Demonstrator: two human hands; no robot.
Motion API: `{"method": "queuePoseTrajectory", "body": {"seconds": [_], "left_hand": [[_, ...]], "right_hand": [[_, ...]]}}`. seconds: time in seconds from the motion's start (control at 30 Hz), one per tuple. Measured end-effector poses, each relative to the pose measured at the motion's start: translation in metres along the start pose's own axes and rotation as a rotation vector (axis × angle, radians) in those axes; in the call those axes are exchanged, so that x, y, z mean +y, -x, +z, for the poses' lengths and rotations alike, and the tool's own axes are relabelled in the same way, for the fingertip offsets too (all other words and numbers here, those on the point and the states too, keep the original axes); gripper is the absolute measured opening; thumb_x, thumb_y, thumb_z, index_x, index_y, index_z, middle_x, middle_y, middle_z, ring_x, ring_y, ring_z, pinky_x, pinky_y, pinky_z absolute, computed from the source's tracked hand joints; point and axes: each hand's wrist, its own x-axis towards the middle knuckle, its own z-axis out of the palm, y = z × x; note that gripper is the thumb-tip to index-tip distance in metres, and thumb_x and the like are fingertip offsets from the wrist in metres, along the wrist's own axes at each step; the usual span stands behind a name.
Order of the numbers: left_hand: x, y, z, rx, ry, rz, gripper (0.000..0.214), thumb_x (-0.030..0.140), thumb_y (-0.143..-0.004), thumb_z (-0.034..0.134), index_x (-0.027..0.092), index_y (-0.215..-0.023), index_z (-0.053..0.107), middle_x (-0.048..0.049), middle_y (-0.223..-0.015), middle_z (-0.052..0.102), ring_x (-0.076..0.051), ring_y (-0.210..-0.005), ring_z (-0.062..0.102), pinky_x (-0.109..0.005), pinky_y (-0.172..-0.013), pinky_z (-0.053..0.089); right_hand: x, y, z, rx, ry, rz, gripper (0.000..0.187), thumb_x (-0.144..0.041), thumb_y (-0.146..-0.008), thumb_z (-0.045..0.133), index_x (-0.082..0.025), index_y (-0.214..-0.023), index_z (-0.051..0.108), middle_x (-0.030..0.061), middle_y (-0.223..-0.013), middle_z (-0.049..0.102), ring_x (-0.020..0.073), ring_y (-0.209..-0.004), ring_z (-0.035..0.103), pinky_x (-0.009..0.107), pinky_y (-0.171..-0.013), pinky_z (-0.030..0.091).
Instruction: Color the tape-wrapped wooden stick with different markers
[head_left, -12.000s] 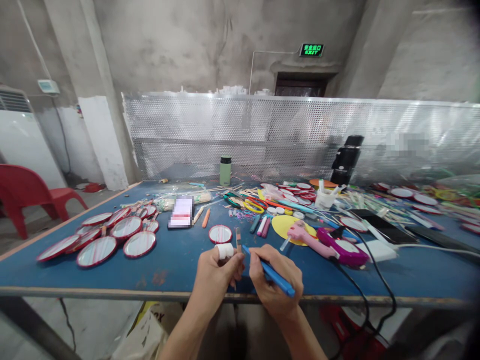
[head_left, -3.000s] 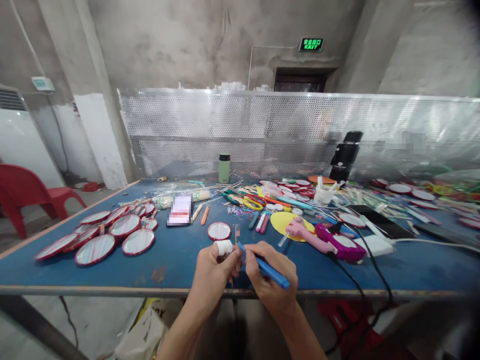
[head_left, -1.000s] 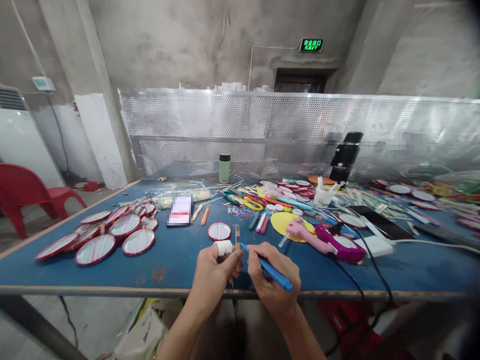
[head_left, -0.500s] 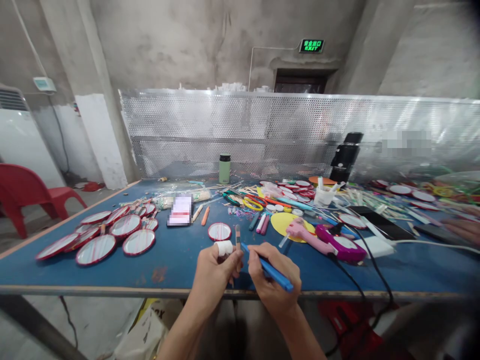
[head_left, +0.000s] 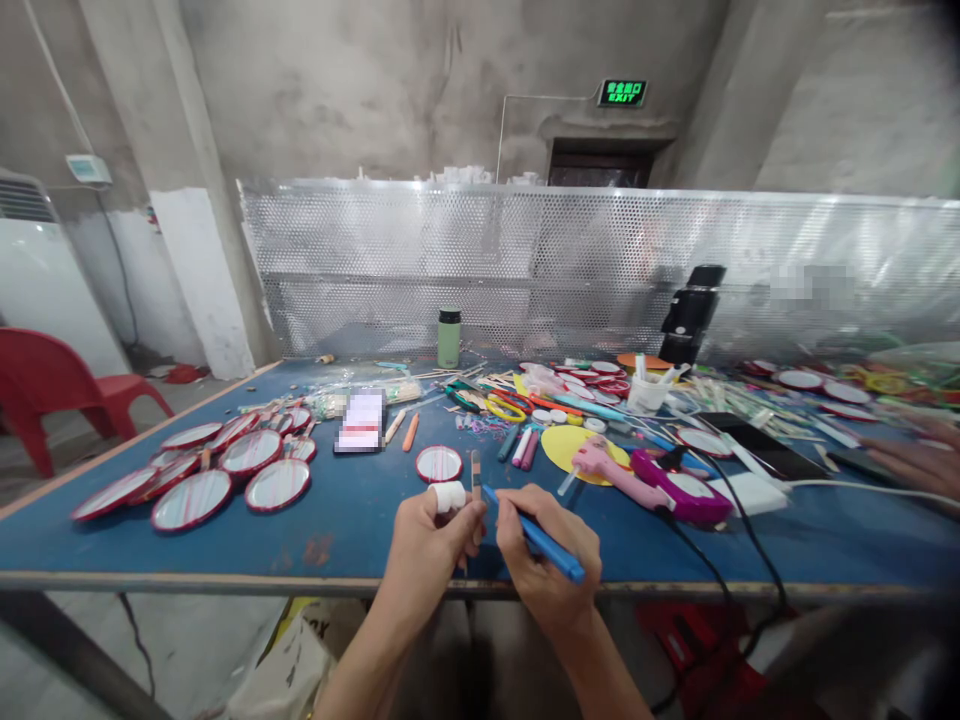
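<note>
My left hand (head_left: 435, 540) is closed on a narrow flat stick (head_left: 475, 468), held upright between thumb and fingers, with grey and brownish bands along it. White wrapping (head_left: 448, 496) goes round one finger of this hand. In my right hand (head_left: 551, 555) a blue marker (head_left: 553, 552) is gripped like a pen, its tip close beside the stick; whether the two touch I cannot tell. Just beyond my hands lies a small round white disc with a red rim (head_left: 439, 463). Marker pens (head_left: 520, 447) and a pink glue gun (head_left: 611, 470) lie ahead to the right.
Several red-rimmed discs (head_left: 192, 498) are piled at left. A phone (head_left: 361, 420), scissors (head_left: 505, 407), a green bottle (head_left: 448, 338) and a black phone (head_left: 765, 445) lie or stand farther back. Black cables (head_left: 705, 560) hang over the right front edge. Another person's hand (head_left: 919, 462) is at far right.
My hands, the stick and the marker hold nearly the same position. At the far right, the other person's hand has shifted slightly to the left.
</note>
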Motion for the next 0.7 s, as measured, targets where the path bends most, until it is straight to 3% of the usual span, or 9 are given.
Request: {"method": "queuePoseTrajectory", "body": {"seconds": [0.7], "left_hand": [[0.0010, 0.0000, 0.0007, 0.010, 0.026, -0.006, 0.027, 0.035, -0.076, 0.068, 0.013, -0.061, 0.060, 0.0019, -0.047, 0.054, -0.009, -0.041, 0.047, -0.019, -0.040, 0.038]], "right_hand": [[-0.0021, 0.0005, -0.0018, 0.001, 0.029, -0.004, 0.009, -0.012, -0.084, 0.057, -0.018, -0.082, 0.062, 0.0003, -0.065, 0.066, 0.0117, -0.056, 0.062, 0.022, -0.056, 0.048]]}}
